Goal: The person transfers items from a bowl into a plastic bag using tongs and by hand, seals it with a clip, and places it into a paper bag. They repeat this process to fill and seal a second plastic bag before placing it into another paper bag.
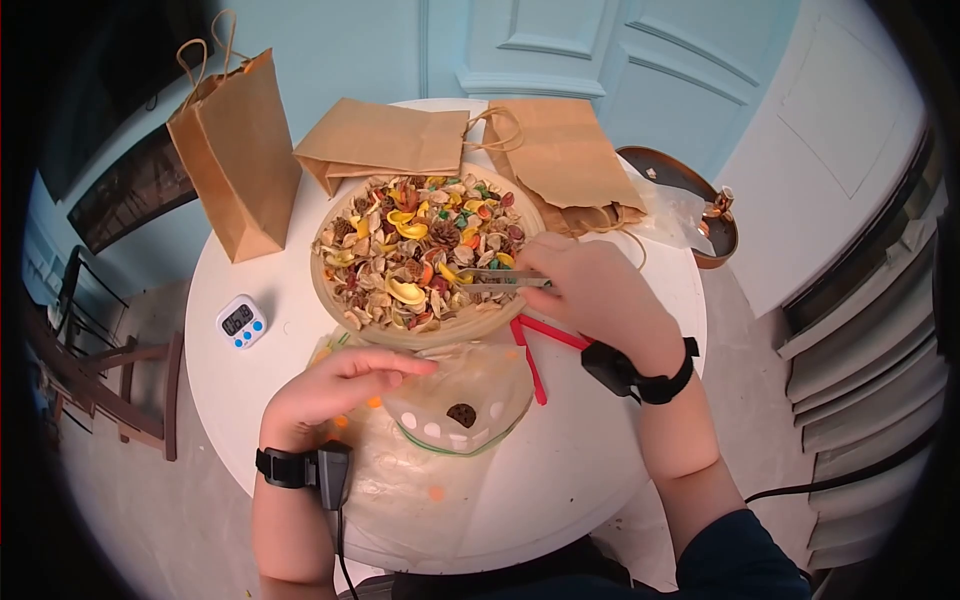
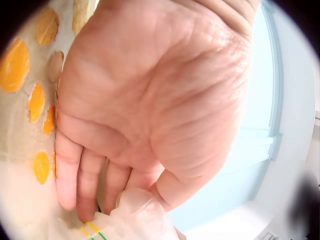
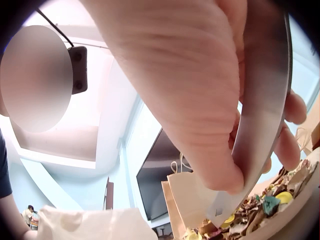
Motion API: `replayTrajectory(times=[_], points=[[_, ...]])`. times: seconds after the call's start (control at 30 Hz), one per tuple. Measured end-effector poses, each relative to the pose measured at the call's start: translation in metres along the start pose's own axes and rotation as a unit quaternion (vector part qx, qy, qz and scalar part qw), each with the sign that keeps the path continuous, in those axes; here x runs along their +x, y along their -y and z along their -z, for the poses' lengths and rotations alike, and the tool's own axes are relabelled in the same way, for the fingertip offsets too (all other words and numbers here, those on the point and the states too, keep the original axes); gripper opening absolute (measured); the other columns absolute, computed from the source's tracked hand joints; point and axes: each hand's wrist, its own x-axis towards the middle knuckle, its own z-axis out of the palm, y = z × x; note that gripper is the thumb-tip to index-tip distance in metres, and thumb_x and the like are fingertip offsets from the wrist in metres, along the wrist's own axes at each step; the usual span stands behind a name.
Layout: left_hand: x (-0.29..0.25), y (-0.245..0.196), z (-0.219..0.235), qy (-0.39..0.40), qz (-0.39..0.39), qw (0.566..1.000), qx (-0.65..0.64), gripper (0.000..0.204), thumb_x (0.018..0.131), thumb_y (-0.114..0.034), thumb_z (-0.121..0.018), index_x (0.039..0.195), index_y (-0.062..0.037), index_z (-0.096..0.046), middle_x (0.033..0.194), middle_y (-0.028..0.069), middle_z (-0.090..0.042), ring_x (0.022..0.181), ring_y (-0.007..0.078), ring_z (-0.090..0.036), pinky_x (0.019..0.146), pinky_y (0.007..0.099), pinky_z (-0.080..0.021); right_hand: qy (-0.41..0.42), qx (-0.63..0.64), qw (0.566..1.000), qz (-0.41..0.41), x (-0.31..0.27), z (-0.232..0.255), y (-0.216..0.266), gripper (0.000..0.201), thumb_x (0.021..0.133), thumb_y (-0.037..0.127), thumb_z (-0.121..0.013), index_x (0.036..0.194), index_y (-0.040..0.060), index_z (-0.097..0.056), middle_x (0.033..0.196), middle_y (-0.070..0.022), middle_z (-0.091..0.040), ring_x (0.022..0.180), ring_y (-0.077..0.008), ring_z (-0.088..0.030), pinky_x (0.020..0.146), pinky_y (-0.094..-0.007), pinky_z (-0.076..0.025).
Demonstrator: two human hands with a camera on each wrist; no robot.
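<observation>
My right hand [image 1: 600, 290] grips metal tongs [image 3: 262, 100], with their tips among the dried potpourri [image 1: 400, 250] and right beside a yellow piece [image 1: 448, 273]. The potpourri fills a wide round bowl [image 1: 330, 290]; it mixes pale petals, small cones and coloured bits. Below the bowl, my left hand [image 1: 335, 385] pinches the edge of a translucent plastic bag [image 1: 440, 395] between thumb and fingers. Plastic hides the thumb tip in the left wrist view. A dark round spot and white shapes mark the bag's front, and orange spots show lower down.
Red strips [image 1: 540, 335] lie right of the bag. A white timer [image 1: 241, 322] sits at left. One brown paper bag [image 1: 235, 160] stands upright at back left; two more paper bags [image 1: 385, 135] lie behind the bowl. At right are clear plastic [image 1: 675, 215] and a brown tray [image 1: 722, 255].
</observation>
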Motion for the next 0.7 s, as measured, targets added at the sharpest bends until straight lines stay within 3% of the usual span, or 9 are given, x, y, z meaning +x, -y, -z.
replayTrajectory(times=[0.13,0.2,0.23,0.33,0.47,0.53,0.57,0.63,0.7], points=[[0.000,0.003,0.005,0.033,-0.012,0.999,-0.031,0.034,0.088,-0.007,-0.054,0.121,0.0006,-0.058,0.123,0.0083,-0.060,0.116,0.0156,-0.052,0.100,0.0266,-0.036,0.005,0.119,0.992,-0.031,-0.003,0.027,0.001,0.017,0.076,0.013,-0.066,0.087,0.0027,-0.057,0.080,-0.0088,-0.059,0.071,-0.0245,-0.060,0.061,-0.0333,-0.048],[-0.001,0.004,0.006,0.049,-0.018,0.998,-0.032,0.036,0.089,-0.005,-0.052,0.124,0.0009,-0.057,0.125,0.0078,-0.058,0.118,0.0149,-0.050,0.101,0.0267,-0.035,0.112,0.184,0.972,-0.091,-0.005,0.044,0.006,0.021,0.076,0.015,-0.069,0.092,0.0046,-0.061,0.080,-0.0060,-0.060,0.070,-0.0185,-0.059,0.061,-0.0284,-0.047],[0.000,0.005,0.006,0.055,-0.018,0.998,-0.033,0.037,0.088,-0.004,-0.053,0.125,0.0015,-0.055,0.126,0.0086,-0.057,0.119,0.0153,-0.050,0.102,0.0269,-0.035,0.142,0.199,0.968,-0.056,-0.007,0.046,0.005,0.023,0.076,0.016,-0.070,0.094,0.0046,-0.062,0.078,-0.0038,-0.058,0.069,-0.0147,-0.056,0.060,-0.0264,-0.045],[0.000,0.002,0.006,0.059,-0.006,0.997,-0.043,0.039,0.088,-0.004,-0.054,0.126,0.0020,-0.054,0.127,0.0094,-0.056,0.120,0.0155,-0.049,0.102,0.0270,-0.034,0.221,0.252,0.937,-0.102,-0.009,0.046,0.013,0.023,0.077,0.016,-0.070,0.094,0.0041,-0.063,0.079,-0.0045,-0.059,0.069,-0.0151,-0.056,0.060,-0.0265,-0.045],[-0.002,-0.002,0.000,0.040,-0.013,0.998,-0.051,0.042,0.083,-0.006,-0.059,0.124,0.0022,-0.056,0.126,0.0105,-0.057,0.115,0.0160,-0.053,0.098,0.0272,-0.038,0.209,0.232,0.945,-0.093,-0.004,0.044,0.015,0.024,0.076,0.016,-0.071,0.096,0.0039,-0.064,0.080,-0.0041,-0.060,0.070,-0.0144,-0.057,0.060,-0.0267,-0.045],[0.000,0.001,0.001,0.039,-0.011,0.998,-0.056,0.041,0.083,-0.006,-0.059,0.123,0.0024,-0.056,0.126,0.0106,-0.058,0.115,0.0166,-0.053,0.099,0.0277,-0.038,0.125,0.214,0.963,-0.110,-0.004,0.037,0.007,0.027,0.076,0.018,-0.072,0.097,0.0035,-0.064,0.081,-0.0053,-0.061,0.071,-0.0156,-0.058,0.062,-0.0277,-0.046],[0.000,0.002,0.002,0.036,-0.009,0.998,-0.059,0.041,0.083,-0.006,-0.059,0.123,0.0026,-0.056,0.126,0.0107,-0.058,0.116,0.0172,-0.053,0.100,0.0281,-0.038,0.125,0.211,0.963,-0.111,-0.003,0.036,0.006,0.027,0.076,0.018,-0.072,0.097,0.0035,-0.064,0.081,-0.0053,-0.061,0.071,-0.0156,-0.058,0.062,-0.0277,-0.046],[0.000,0.000,0.001,0.037,-0.004,0.997,-0.067,0.040,0.083,-0.006,-0.059,0.122,0.0027,-0.057,0.125,0.0110,-0.058,0.117,0.0176,-0.053,0.101,0.0286,-0.037,0.060,0.134,0.977,-0.152,-0.002,0.034,0.005,0.029,0.076,0.022,-0.072,0.096,0.0032,-0.064,0.083,-0.0087,-0.062,0.073,-0.0214,-0.060,0.065,-0.0319,-0.047],[0.001,-0.001,0.000,0.036,0.004,0.997,-0.075,0.040,0.083,-0.007,-0.059,0.122,0.0028,-0.057,0.125,0.0113,-0.058,0.118,0.0180,-0.052,0.102,0.0290,-0.037,0.050,0.075,0.985,-0.149,-0.005,0.021,-0.014,0.029,0.076,0.023,-0.072,0.095,0.0031,-0.064,0.084,-0.0108,-0.063,0.075,-0.0247,-0.060,0.066,-0.0340,-0.048]])
